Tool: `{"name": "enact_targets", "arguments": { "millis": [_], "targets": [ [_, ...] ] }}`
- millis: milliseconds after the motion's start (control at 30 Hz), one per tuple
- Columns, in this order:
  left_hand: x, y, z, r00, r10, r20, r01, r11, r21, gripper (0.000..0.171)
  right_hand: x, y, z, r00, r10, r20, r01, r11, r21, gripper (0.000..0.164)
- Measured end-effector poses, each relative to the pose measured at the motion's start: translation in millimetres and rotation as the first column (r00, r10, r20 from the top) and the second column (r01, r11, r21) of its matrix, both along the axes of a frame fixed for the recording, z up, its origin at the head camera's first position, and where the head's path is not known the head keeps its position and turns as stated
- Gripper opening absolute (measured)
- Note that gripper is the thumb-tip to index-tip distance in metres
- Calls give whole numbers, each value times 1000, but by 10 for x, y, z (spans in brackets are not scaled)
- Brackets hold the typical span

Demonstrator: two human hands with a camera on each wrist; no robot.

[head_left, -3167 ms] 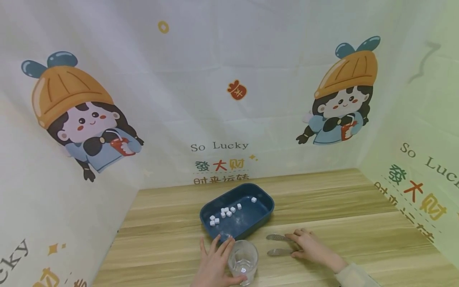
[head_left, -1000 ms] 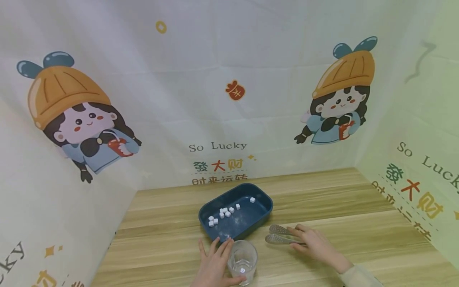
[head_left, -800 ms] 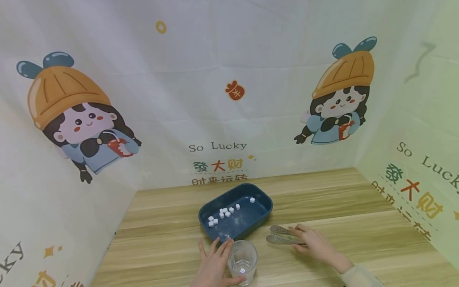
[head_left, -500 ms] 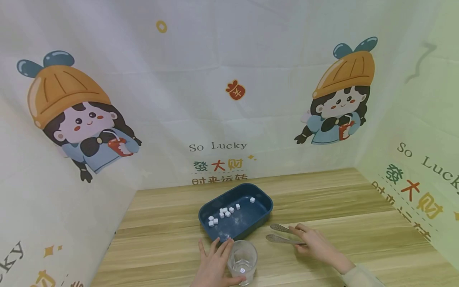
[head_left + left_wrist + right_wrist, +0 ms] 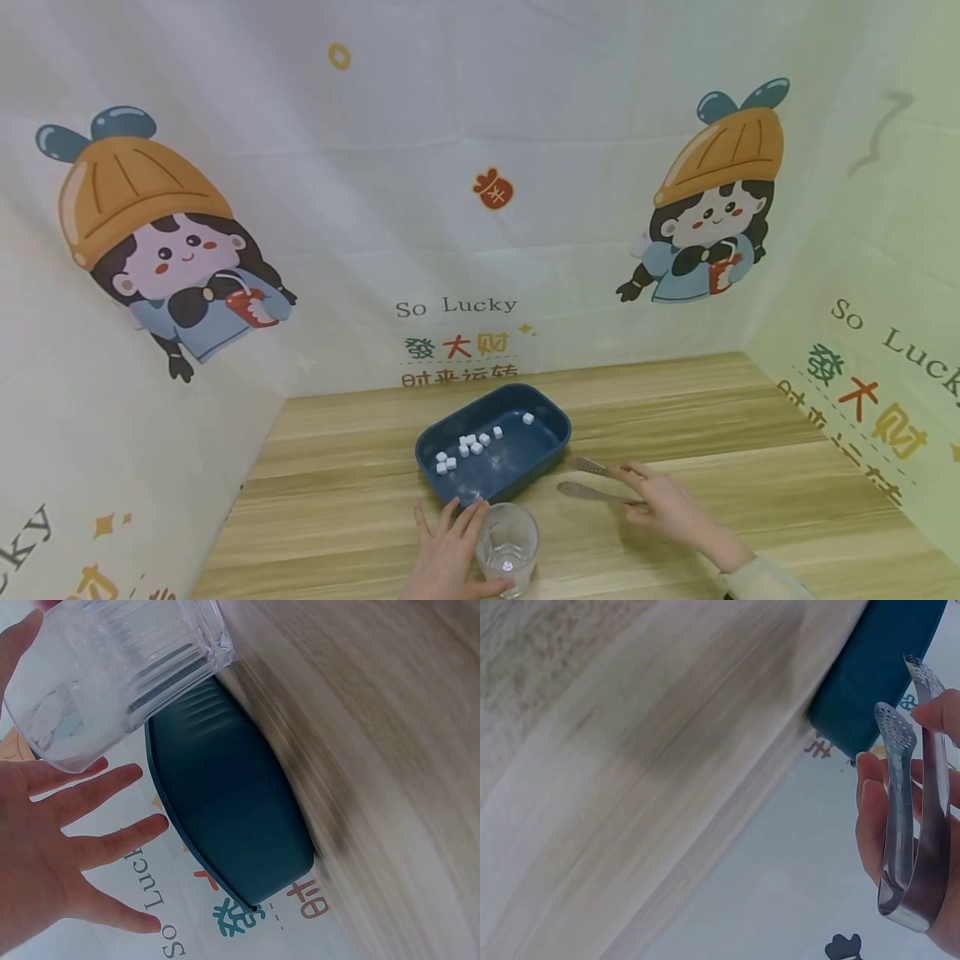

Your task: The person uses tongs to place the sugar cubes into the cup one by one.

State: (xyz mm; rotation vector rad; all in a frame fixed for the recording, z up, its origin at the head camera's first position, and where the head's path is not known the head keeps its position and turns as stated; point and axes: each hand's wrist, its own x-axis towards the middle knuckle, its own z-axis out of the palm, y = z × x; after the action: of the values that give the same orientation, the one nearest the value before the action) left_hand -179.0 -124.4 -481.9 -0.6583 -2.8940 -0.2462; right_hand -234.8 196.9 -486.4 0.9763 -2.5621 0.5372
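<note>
A ribbed clear glass [image 5: 508,546] stands upright at the front of the table. My left hand [image 5: 444,554] holds it between thumb and index finger, the other fingers spread straight, as the left wrist view shows. In my right hand [image 5: 671,512] is a pair of metal tongs [image 5: 936,825] with perforated tips. Their arms stand apart with nothing between them, just right of the dark blue tray [image 5: 513,467]. Several small white cubes [image 5: 477,447] lie in the tray, mostly toward its left half, with one apart at the right.
A wood-grain table [image 5: 697,417] carries everything. White printed cloth [image 5: 570,250] hangs behind it and on both sides. The tray's near corner lies right by the glass and my left fingertips.
My right hand has shifted slightly away and to the right with the tongs. Their tips came closer together, then spread again. The left hand, glass, tray and cubes keep their places.
</note>
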Motion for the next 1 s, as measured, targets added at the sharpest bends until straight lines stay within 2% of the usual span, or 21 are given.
{"name": "enact_targets", "arguments": {
  "millis": [333, 600, 767, 1000],
  "targets": [
    [-3, -11, -15, 1000, 0, 4, 0, 1000, 7, 93, -7, 10, 81, 995, 19, -98, -19, 1000, -1, 49],
    [-3, -10, -22, 1000, 0, -12, 0, 1000, 5, 94, -36, -14, 168, 994, 32, -106, -34, 999, -18, 48],
    [-2, -5, -12, 1000, 3, -5, -3, 1000, 5, 94, -45, -23, 240, 997, 13, -71, -14, 1000, -24, 48],
    [0, 0, 4, 1000, 7, 27, -7, 1000, 3, 94, -76, -39, 299, 987, -26, -158, 27, 1000, 3, 49]
  ]
}}
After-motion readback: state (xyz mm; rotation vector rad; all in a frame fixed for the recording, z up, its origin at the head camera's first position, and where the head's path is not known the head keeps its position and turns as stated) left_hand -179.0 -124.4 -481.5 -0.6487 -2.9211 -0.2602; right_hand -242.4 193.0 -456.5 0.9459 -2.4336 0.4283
